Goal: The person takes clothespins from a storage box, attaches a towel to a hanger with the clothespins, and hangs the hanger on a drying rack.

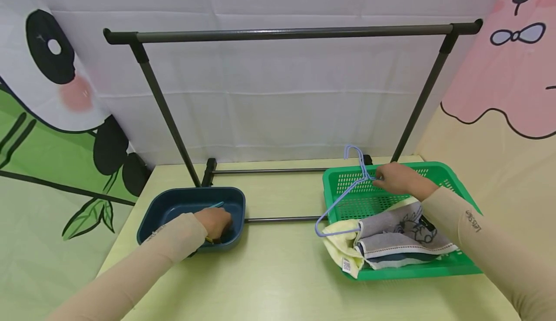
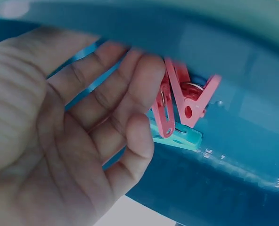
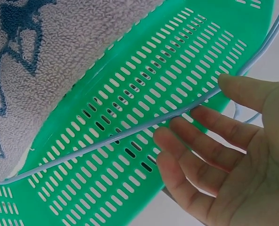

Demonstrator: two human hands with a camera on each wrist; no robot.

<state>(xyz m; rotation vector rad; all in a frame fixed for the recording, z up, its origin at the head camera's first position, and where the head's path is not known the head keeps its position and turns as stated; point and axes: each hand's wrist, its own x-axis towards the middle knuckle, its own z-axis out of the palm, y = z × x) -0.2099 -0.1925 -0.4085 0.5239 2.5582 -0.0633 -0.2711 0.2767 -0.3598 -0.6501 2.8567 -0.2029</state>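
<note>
My left hand (image 1: 215, 223) reaches down into a dark blue basin (image 1: 149, 215). In the left wrist view its fingers bend loosely and the palm holds nothing. Just past the fingertips lie two pink clothespins (image 2: 205, 96) and a teal clothespin (image 2: 189, 138); whether a fingertip touches them is hidden. My right hand (image 1: 401, 180) pinches a light blue clothes hanger (image 3: 116, 137) between thumb and index finger, over a green perforated basket (image 1: 443, 171). The hanger's hook points up, and its lower bar passes over the cloths. A grey towel (image 1: 386, 227) with a dark drawing lies in the basket.
A pale yellow cloth (image 1: 345, 251) with a white tag hangs over the basket's left front rim. Behind both containers stands a dark metal drying rack (image 1: 295, 34), its uprights at left and right. Its low crossbar (image 1: 282, 220) runs between basin and basket, on a pale table (image 1: 260, 282).
</note>
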